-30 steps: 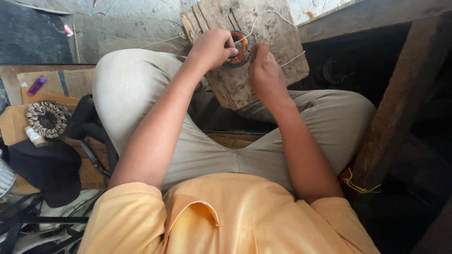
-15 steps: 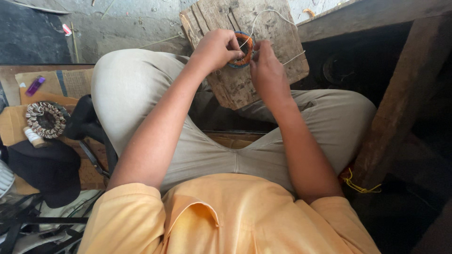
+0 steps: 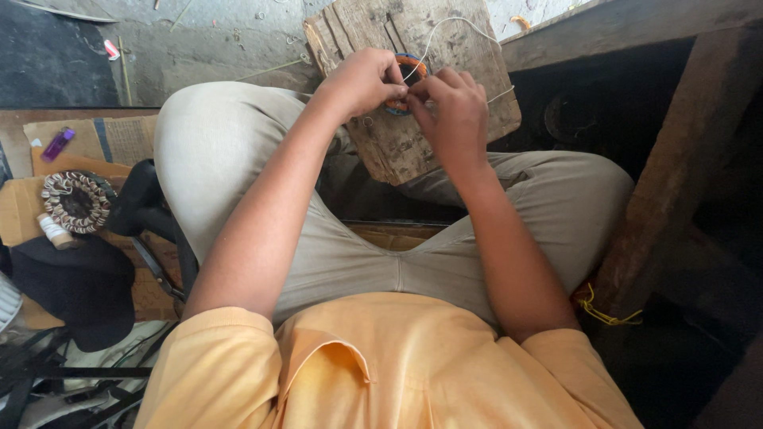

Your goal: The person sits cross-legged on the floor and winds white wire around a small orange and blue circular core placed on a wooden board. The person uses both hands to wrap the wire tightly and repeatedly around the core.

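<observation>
A small ring-shaped coil (image 3: pixel 408 70), copper-orange with a blue rim, lies on a worn wooden board (image 3: pixel 413 143) that rests over my knees. My left hand (image 3: pixel 364 79) pinches the ring's left side with curled fingers. My right hand (image 3: pixel 449 111) grips the ring's lower right edge, fingers bent. A thin white thread (image 3: pixel 453 22) runs from the ring up over the board and loops back toward the board's right edge. Most of the ring is hidden by my fingers.
A finished round wound coil (image 3: pixel 76 201) and a spool of thread (image 3: pixel 56 232) sit on cardboard at the left, with a purple lighter (image 3: pixel 57 144) above them. Black cloth (image 3: pixel 75 286) and straps lie lower left. A wooden post (image 3: pixel 675 167) stands at the right, yellow wire (image 3: pixel 604 310) at its base.
Both hands have closed in together over the ring, and the right hand has shifted left onto it. The white thread now arcs over the board.
</observation>
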